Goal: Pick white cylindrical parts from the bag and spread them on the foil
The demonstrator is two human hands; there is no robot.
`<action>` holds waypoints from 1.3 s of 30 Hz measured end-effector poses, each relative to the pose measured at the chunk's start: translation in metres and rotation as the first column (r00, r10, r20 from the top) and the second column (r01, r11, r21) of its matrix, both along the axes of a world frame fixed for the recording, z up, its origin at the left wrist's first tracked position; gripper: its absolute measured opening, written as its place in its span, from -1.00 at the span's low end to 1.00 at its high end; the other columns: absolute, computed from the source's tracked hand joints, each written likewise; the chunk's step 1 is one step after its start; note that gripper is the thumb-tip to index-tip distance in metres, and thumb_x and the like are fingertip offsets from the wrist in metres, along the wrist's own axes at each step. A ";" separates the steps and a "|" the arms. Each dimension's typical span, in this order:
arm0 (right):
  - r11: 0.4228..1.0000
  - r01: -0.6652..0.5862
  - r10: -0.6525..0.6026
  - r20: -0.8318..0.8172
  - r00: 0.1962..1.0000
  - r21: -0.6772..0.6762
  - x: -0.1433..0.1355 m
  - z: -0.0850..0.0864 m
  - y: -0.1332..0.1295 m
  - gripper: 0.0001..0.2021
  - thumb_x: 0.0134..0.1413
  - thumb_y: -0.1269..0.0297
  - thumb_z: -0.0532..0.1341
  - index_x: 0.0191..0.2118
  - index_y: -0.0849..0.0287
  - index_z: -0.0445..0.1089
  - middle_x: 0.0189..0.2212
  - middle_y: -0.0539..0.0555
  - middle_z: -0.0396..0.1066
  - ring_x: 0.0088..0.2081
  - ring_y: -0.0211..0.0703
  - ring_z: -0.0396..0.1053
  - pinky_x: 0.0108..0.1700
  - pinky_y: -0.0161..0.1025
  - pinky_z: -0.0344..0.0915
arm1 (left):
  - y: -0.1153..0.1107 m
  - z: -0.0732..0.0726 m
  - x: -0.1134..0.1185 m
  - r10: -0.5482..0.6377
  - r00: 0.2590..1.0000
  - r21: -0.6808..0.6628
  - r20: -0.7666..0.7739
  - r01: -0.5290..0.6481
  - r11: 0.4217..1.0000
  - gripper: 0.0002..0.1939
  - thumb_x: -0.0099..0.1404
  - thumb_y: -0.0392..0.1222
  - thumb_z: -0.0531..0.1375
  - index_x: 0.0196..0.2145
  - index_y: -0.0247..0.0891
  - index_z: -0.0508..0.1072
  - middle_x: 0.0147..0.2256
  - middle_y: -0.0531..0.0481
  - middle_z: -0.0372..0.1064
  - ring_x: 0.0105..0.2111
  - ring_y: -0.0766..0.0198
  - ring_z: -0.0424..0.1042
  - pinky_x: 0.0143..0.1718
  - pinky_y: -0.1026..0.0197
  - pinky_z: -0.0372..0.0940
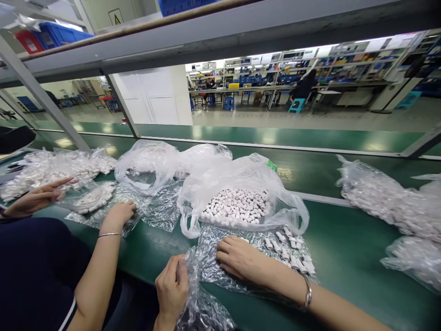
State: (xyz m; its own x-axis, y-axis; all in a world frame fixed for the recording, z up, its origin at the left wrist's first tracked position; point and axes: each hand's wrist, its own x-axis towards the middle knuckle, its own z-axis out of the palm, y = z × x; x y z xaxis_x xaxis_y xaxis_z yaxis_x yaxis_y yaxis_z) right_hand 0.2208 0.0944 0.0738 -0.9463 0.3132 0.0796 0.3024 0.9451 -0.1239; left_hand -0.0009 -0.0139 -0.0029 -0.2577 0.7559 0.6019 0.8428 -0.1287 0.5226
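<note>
My left hand (172,285) is closed on the gathered edge of a clear plastic bag (206,312) at the table's front edge. Palm down, my right hand (237,257) lies on a clear plastic sheet (210,239), fingers a little bent and slightly apart; what lies under the palm is hidden. To the right of that hand, several small white cylindrical pieces (292,253) are scattered on the plastic. Just behind it, an open translucent plastic bag (237,170) holds a heap of similar white pieces (237,207).
At left, a co-worker's hands (119,214) rest near another sheet and a small filled bag (94,197). More filled bags stand behind (148,158) and at right (382,197) on the green table (337,243). A shelf beam (220,34) crosses overhead.
</note>
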 end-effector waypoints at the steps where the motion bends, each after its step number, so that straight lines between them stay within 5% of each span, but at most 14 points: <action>1: 1.000 0.008 -0.008 0.040 0.999 0.014 0.001 0.000 0.001 -0.89 0.31 0.30 0.14 -0.21 0.20 0.37 -0.26 0.13 0.39 -0.22 -0.07 0.31 -0.18 -0.11 0.32 | 0.000 0.001 0.000 0.002 1.000 -0.001 0.004 -0.002 1.000 -0.81 0.37 -0.28 0.02 -0.29 -0.21 0.43 -0.44 0.02 0.48 -0.47 0.27 0.49 -0.43 0.33 0.33; 7: 0.977 0.129 -0.140 -0.053 0.989 -0.172 0.035 0.018 0.025 -0.83 0.33 0.25 0.12 -0.26 0.16 0.40 -0.30 0.07 0.42 -0.28 -0.13 0.36 -0.21 -0.15 0.36 | 0.001 0.006 0.000 0.033 0.999 -0.012 0.016 -0.032 0.999 -0.79 0.34 -0.20 0.04 -0.36 -0.13 0.47 -0.51 0.00 0.45 -0.55 0.19 0.48 -0.57 0.28 0.36; 14: 0.811 0.549 -0.576 -0.115 0.809 -0.200 0.083 0.031 0.077 -0.78 0.34 0.23 0.03 -0.22 0.14 0.39 -0.23 0.11 0.45 -0.29 -0.08 0.41 -0.34 -0.18 0.30 | 0.002 0.007 0.000 0.025 1.000 0.030 -0.003 -0.025 0.999 -0.81 0.33 -0.17 0.05 -0.35 -0.08 0.45 -0.52 0.04 0.45 -0.58 0.21 0.48 -0.59 0.28 0.37; 29: 0.793 0.584 -0.583 0.062 0.810 -0.173 0.099 0.005 0.080 -0.94 0.16 0.31 0.20 -0.29 0.15 0.30 -0.36 0.07 0.42 -0.40 -0.10 0.36 -0.44 -0.23 0.12 | 0.004 0.008 -0.001 0.059 0.998 0.046 -0.033 -0.057 0.997 -0.83 0.25 -0.18 0.08 -0.36 -0.07 0.48 -0.54 0.07 0.43 -0.59 0.22 0.50 -0.63 0.30 0.37; 33: 0.630 0.567 -0.675 -0.014 0.737 -0.531 0.106 0.015 0.085 -0.76 0.25 0.07 0.15 -0.25 0.16 0.32 -0.37 0.09 0.43 -0.38 -0.11 0.39 -0.39 -0.20 0.26 | 0.002 0.004 -0.005 0.054 0.998 0.024 -0.026 -0.053 0.998 -0.83 0.24 -0.18 0.09 -0.35 -0.07 0.49 -0.57 0.08 0.41 -0.63 0.24 0.46 -0.67 0.33 0.33; 36: 0.406 0.269 -0.724 -0.128 0.678 -0.873 0.111 0.032 0.089 -0.66 0.26 -0.05 0.13 -0.16 0.16 0.30 -0.20 0.13 0.42 -0.20 -0.08 0.43 -0.22 -0.14 0.39 | 0.002 0.002 -0.006 0.050 0.999 -0.010 -0.012 -0.050 0.999 -0.83 0.24 -0.18 0.08 -0.38 -0.07 0.48 -0.62 0.09 0.36 -0.69 0.26 0.40 -0.72 0.34 0.26; 39: 0.282 0.008 -0.770 -0.221 0.599 -0.959 0.113 0.041 0.091 -0.63 0.24 -0.04 0.16 -0.06 0.17 0.26 -0.07 0.17 0.34 -0.08 -0.07 0.40 -0.11 -0.11 0.40 | 0.001 0.001 -0.004 0.087 0.996 -0.031 0.005 -0.087 0.996 -0.83 0.22 -0.19 0.07 -0.40 -0.09 0.47 -0.63 0.09 0.36 -0.69 0.26 0.39 -0.71 0.34 0.26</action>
